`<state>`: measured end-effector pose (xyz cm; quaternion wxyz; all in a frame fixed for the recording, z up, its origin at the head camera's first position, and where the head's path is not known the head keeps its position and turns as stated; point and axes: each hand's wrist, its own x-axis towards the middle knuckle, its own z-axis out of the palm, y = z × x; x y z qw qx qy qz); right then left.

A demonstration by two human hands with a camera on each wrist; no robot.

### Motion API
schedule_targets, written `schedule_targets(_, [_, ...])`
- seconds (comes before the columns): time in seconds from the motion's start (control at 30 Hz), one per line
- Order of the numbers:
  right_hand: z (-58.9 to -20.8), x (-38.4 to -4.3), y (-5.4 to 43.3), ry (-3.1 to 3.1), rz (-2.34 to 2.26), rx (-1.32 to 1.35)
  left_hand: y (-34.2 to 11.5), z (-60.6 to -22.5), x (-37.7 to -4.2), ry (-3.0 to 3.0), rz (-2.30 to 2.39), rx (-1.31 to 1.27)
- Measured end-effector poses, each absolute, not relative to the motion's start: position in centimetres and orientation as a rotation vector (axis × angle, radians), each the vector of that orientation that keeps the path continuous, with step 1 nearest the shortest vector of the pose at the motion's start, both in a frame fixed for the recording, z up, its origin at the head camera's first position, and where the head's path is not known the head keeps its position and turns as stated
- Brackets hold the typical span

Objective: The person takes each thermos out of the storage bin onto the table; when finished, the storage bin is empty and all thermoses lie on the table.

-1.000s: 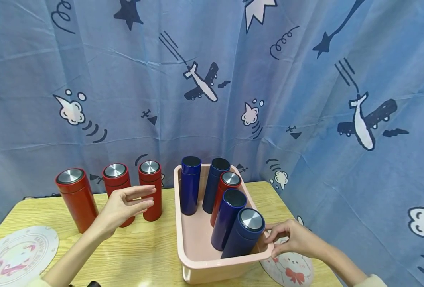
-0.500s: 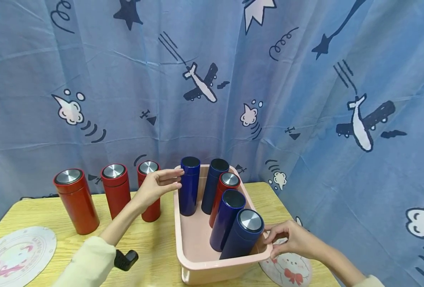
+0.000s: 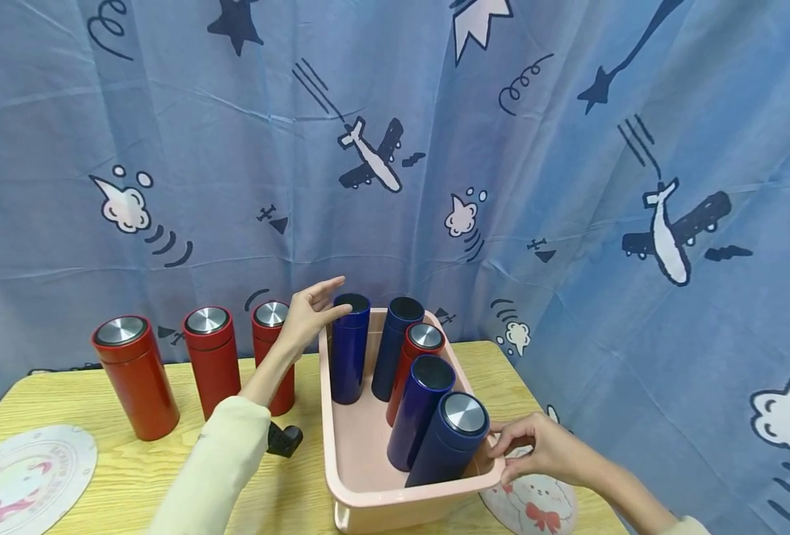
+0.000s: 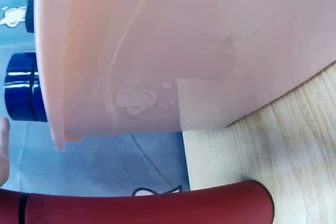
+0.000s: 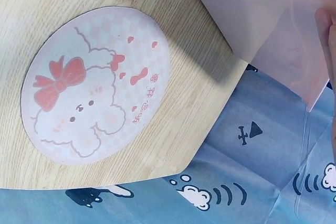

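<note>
In the head view my left hand [image 3: 308, 316] is at the top of a glossy blue thermos bottle [image 3: 349, 364], fingers extended, thumb in front of its black lid. In the left wrist view a fingertip [image 4: 3, 150] shows just apart from the blue cap [image 4: 21, 87]. That bottle stands inside a pink plastic bin [image 3: 328, 446]. Also in the bin are a dark blue bottle [image 3: 395, 357], a red bottle [image 3: 408, 371], another glossy blue one [image 3: 421, 416] and a silver-lidded navy one [image 3: 444, 446]. My right hand [image 3: 542, 449] pinches the bin's near right corner rim.
Left of the bin stand three red thermos bottles [image 3: 140, 386] with silver lids. A round unicorn mat [image 3: 27, 475] lies at the left of the wooden table [image 3: 294, 483], and a round bear mat [image 5: 94, 85] at the right. A patterned blue curtain [image 3: 234, 163] hangs behind.
My left hand has moved right and up, from in front of the red bottles to the top of the glossy blue bottle. The right hand keeps its hold on the bin rim.
</note>
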<state>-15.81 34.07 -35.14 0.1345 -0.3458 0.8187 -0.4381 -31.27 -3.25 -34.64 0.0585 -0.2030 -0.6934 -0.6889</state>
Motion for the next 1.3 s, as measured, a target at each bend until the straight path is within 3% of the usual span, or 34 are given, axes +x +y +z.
schedule_targets(0.67, [-35.0,-15.4,34.2,2.378,-1.290,-0.890,-1.9,-36.1,-32.4,-2.360,-2.030,-0.523])
schedule_targets(1.3, [-35.0,-15.4,34.1,2.366,-1.301,-0.870,-2.9,-36.9,-32.6,-2.390,-2.113,-0.668])
